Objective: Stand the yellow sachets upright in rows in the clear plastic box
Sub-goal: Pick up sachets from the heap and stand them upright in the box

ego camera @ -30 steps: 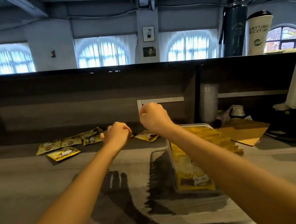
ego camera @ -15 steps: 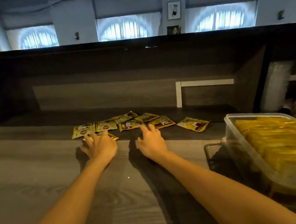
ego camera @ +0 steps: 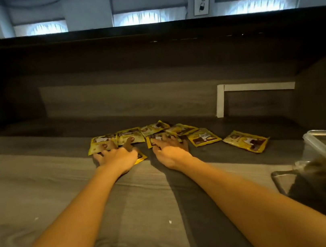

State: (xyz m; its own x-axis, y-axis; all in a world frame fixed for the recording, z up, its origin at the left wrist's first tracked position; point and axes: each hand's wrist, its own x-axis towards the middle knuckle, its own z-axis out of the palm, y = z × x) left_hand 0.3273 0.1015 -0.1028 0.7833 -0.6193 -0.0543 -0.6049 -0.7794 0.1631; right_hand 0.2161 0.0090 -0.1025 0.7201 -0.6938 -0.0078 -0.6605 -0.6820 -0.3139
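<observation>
On the counter, left hand, right hand, fingers spread flat atop yellow sachets

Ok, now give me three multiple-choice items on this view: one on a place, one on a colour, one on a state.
1. Where is the clear plastic box? A) at the right edge B) between the hands C) left of both hands
2. What colour are the loose sachets? A) red B) yellow C) blue
3. How do the sachets on the counter lie? A) upright in a row B) rolled up C) flat
Key: 1 A, its rim shows only at the far right; 2 B, the packs are yellow with brown print; 3 C, they lie flat, some under the left hand and right hand.
</observation>
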